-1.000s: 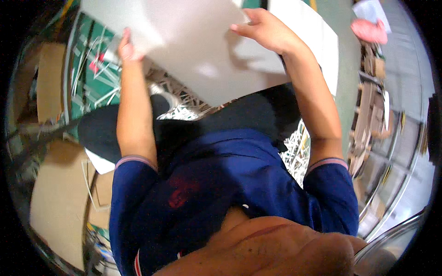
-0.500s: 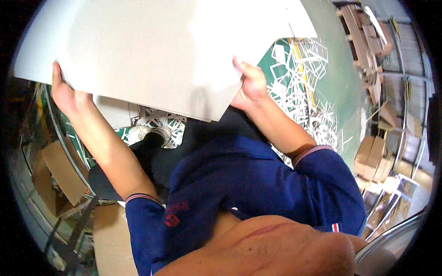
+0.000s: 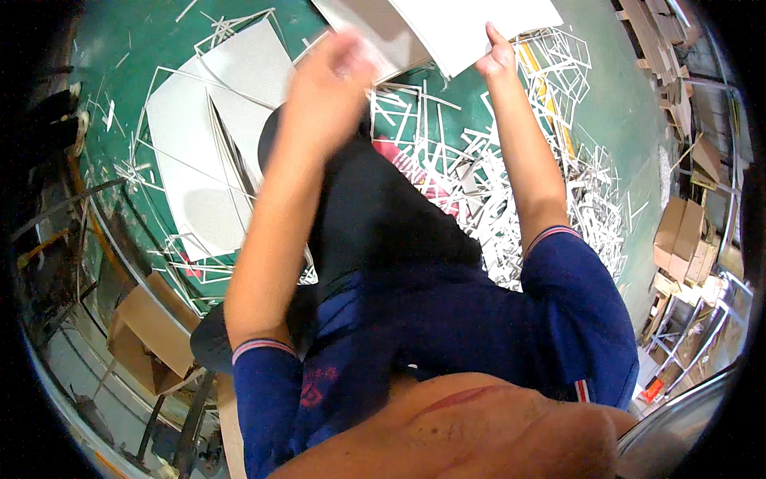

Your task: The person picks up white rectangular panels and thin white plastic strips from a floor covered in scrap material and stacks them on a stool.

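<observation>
- Two bare forearms reach forward, the left over a dark-trousered leg [image 3: 383,215].
- Left hand [image 3: 345,70]: motion-blurred, overlapping the left edge of one grey sheet [image 3: 392,36]; whether it grips or its fingers are apart, I cannot tell.
- Right hand [image 3: 498,61]: thumb up, clamped on the lower edge of one white board [image 3: 479,28], top centre, partly over the grey sheet.
- White strips [image 3: 495,239], uncountable, heaped below.
- Left, at least two pale panels [image 3: 187,176], edges gaping.
- Green floor [image 3: 630,104] opens right of the strips.
</observation>
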Available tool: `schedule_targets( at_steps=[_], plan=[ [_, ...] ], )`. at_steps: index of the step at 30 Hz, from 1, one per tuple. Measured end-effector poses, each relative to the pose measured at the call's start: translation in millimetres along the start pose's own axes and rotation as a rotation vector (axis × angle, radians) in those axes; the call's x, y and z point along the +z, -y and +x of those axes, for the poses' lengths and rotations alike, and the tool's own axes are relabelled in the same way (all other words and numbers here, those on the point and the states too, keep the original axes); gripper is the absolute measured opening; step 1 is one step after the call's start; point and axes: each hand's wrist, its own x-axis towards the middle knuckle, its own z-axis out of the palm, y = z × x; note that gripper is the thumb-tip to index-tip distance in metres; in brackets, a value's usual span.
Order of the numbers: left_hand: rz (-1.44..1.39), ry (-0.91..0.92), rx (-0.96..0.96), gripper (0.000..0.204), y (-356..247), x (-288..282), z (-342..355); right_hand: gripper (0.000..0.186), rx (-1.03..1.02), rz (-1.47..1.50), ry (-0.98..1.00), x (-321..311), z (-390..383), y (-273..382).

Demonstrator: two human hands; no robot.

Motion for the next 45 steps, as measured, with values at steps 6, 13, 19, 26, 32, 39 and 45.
schedule_targets(
  at_steps=[6, 13, 19, 26, 32, 39, 45],
  plan=[
    [0.553, 0.658, 0.341, 0.02, -48, 32, -25, 0.032, 0.013, 0.034, -0.627, -208, 33, -6],
    [0.559, 0.553, 0.32, 0.016, -37, 30, -10, 0.029, -0.018, 0.037, -0.834, -171, 53, -47],
    [0.531, 0.504, 0.387, 0.018, -37, 33, -1, 0.031, -0.097, -0.108, -0.799, -144, 104, -1],
    [0.362, 0.454, 0.437, 0.023, -40, 49, -1, 0.034, -0.288, -0.146, -0.704, -129, 143, 49],
    [0.372, 0.533, 0.406, 0.023, -47, 48, 8, 0.038, -0.801, -0.454, -0.368, -62, 107, 49],
    [0.44, 0.609, 0.432, 0.021, -50, 54, 4, 0.035, -0.657, -0.57, -0.497, -37, 4, -46],
    [0.425, 0.595, 0.44, 0.022, -44, 59, 3, 0.03, -0.664, -0.663, -0.386, -48, 26, -52]
  ],
)
